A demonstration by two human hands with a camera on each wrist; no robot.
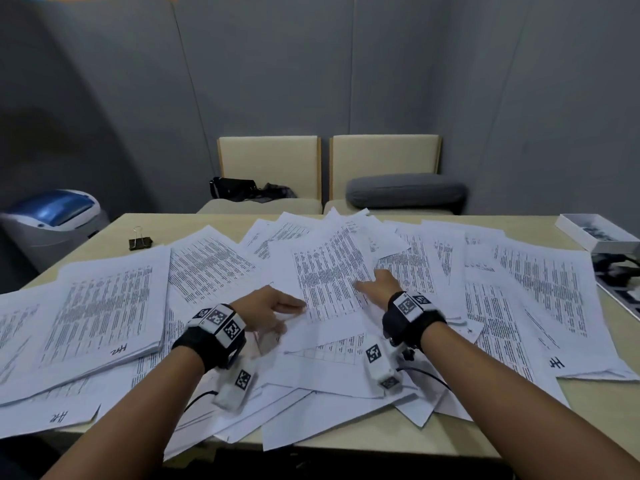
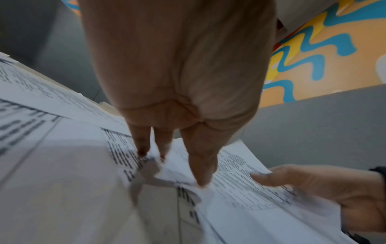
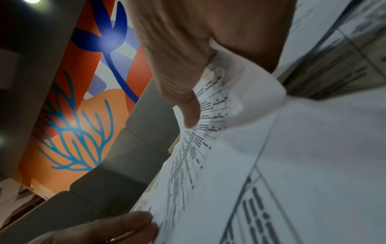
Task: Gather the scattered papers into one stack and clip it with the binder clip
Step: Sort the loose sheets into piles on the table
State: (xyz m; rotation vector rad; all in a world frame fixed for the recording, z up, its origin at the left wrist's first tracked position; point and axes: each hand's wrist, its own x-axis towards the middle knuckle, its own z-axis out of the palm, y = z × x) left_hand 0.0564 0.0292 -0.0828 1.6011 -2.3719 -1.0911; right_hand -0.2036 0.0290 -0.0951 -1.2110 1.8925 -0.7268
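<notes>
Printed white papers [image 1: 207, 268] lie scattered over the beige table [image 1: 114, 230], several overlapping, with a thicker pile [image 1: 104, 306] at the left. One sheet [image 1: 329, 282] in the middle is held at both sides. My left hand [image 1: 291, 318] pinches its left edge, thumb on top; the left wrist view shows my left hand [image 2: 173, 166] with its fingers on the paper beneath. My right hand [image 1: 375, 285] pinches the right edge, thumb on top in the right wrist view [image 3: 188, 107], where the paper curls under the palm. The black binder clip [image 1: 140, 239] stands alone at the far left.
A white box [image 1: 595, 233] and dark items [image 1: 616, 268] sit at the table's right end. Behind the table are beige seats with a grey cushion [image 1: 405, 190] and a black bag [image 1: 235, 188]. A bin with a blue lid [image 1: 52, 216] stands at the left.
</notes>
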